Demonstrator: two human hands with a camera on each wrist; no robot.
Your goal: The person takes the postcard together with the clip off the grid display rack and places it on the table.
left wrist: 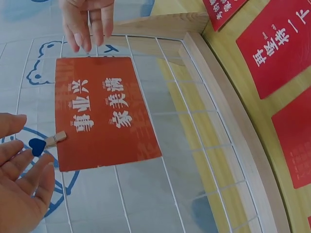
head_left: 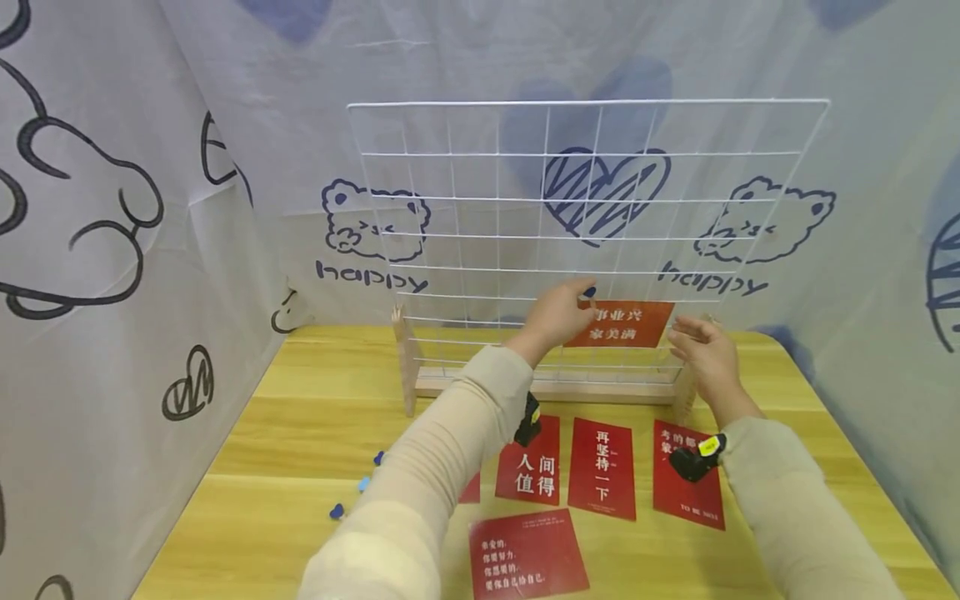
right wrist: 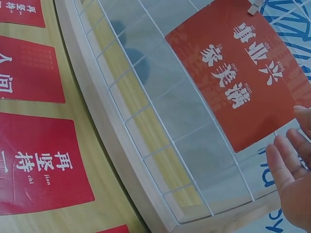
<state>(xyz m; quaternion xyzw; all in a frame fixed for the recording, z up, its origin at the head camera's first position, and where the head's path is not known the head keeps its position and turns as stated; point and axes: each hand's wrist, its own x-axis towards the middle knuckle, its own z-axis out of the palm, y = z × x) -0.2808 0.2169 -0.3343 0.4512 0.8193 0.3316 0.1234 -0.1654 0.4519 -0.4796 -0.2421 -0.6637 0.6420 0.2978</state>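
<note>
A red card with white characters [head_left: 628,323] lies against the front of the white wire grid [head_left: 474,200]. A small wooden clothespin with a dark blue heart [left wrist: 37,146] bites the card's left edge. My left hand [head_left: 557,315] is beside that clothespin, with thumb and fingers spread about the heart; in the left wrist view they do not look pinched on it. On the card's other side is my right hand [head_left: 707,354], its fingers loosely extended. In the right wrist view the thumb [right wrist: 302,116] is close to the card's edge; whether it touches cannot be told.
Wooden feet and a base bar [head_left: 547,390] hold the grid upright on the yellow wood-grain table [head_left: 262,467]. Several red cards lie in front of it, among them one nearest me [head_left: 528,554]. Loose blue heart clothespins [head_left: 337,511] lie left of my left sleeve. Patterned cloth [head_left: 247,167] hangs behind and beside.
</note>
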